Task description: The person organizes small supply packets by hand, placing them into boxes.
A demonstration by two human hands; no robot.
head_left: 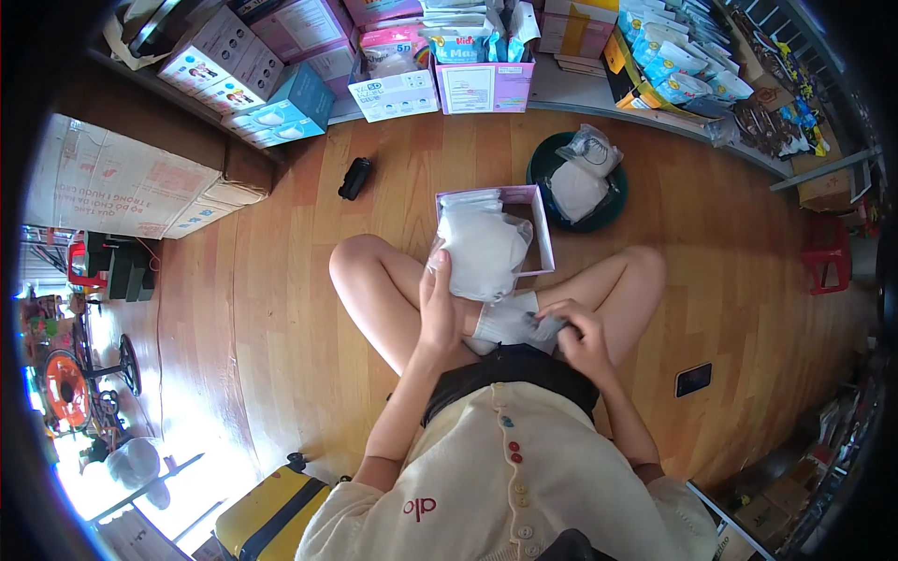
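Observation:
My left hand is closed on the near left edge of a clear plastic pack of white face masks, its thumb lying along the side. The pack overlaps an open lavender box standing on the floor in front of my crossed legs. Behind it in the box, more white packs stand in a row. My right hand is above my lap with its fingers pinched on a crumpled greyish piece, which looks like thin plastic. White socks show just beside it.
A dark green basin at the right holds clear bags of white items. A black object lies on the floor ahead, and a phone to my right. Mask boxes line the shelf ahead. A large carton stands left, a yellow suitcase behind.

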